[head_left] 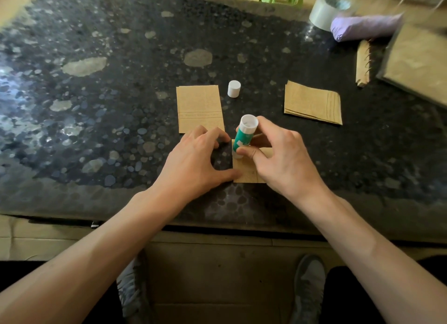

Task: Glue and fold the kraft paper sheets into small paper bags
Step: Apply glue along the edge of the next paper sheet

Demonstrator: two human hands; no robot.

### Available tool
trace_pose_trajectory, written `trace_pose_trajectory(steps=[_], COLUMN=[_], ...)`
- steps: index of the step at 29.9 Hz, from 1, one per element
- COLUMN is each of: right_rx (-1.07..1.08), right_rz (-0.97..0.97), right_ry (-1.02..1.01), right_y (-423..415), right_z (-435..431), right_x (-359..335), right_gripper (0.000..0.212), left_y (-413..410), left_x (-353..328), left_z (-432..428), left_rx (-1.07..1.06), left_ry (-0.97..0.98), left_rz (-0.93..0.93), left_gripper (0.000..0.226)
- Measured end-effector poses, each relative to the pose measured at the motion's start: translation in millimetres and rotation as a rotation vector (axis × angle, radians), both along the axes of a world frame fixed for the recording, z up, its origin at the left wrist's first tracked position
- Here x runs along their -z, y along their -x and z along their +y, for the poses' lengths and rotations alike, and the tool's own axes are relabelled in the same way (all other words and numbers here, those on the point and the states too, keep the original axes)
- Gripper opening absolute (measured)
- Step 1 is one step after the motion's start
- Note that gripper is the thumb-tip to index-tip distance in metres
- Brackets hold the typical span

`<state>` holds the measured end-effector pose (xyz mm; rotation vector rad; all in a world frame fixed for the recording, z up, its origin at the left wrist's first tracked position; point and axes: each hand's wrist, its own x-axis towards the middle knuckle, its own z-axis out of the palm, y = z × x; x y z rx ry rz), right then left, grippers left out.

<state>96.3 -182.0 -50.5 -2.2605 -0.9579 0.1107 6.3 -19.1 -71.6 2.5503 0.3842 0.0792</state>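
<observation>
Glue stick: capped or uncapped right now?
Uncapped. Its white cap stands apart on the table, while the right hand grips the glue stick end-down on a kraft sheet.

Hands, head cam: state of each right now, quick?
Left hand: open, thumb resting on the edge of the paper sheet.
Right hand: closed around the glue stick, over the same sheet.

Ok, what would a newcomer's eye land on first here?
The green-and-white glue stick, gripped in the right hand in the middle, over a kraft sheet the left hand steadies. Then the white cap standing just beyond, between a flat kraft piece and a stack of sheets at right.
</observation>
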Motion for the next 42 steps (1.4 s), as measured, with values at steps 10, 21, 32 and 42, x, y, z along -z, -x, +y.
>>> trace_pose_trajectory(steps=[10,21,32,42], right_rx=[0.026,0.041,0.059,0.081], right_rz=[-0.012,-0.021,-0.025,0.066], right_ry=[-0.029,-0.035,-0.085,-0.232], right_y=[-2.2,-8.1,-10.3,-10.4], right_z=[4.8,10.1,13.0,1.4], right_x=[0.3,4.0,8.8,3.2], right_gripper=[0.031,0.027,0.030,0.027], left_y=[-0.4,-0.4,-3.2,-3.7], left_x=[0.1,-2.1,-1.6,-1.5], left_z=[0.4,-1.0,1.3,2.3], left_rx=[0.007,0.007,0.013,0.018], left_ry=[0.005,0.008,0.000,-0.011], left_rz=[0.007,0.022,0.051,0.046], left_gripper=[0.071,0.071,0.072,0.072])
